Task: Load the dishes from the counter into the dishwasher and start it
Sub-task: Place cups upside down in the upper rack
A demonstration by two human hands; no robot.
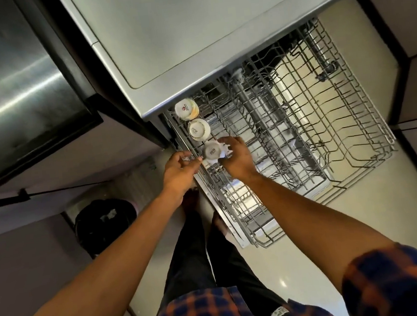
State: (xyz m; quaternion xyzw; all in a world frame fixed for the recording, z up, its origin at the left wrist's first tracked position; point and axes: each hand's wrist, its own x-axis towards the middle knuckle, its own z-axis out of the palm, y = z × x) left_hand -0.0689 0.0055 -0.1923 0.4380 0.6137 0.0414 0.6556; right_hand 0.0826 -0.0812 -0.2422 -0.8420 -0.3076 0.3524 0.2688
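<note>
The right hand has its fingers curled round the side of a white cup, holding it bottom-up at the left edge of the pulled-out wire rack, and the left hand is in just beside it, fingertips at the cup's rim, though I can't tell whether they pinch it or only touch. Two more cups stand upside down in a row behind that one, the far one half under the dishwasher top. Off to the left on the floor sits a bin with a black bag.
</note>
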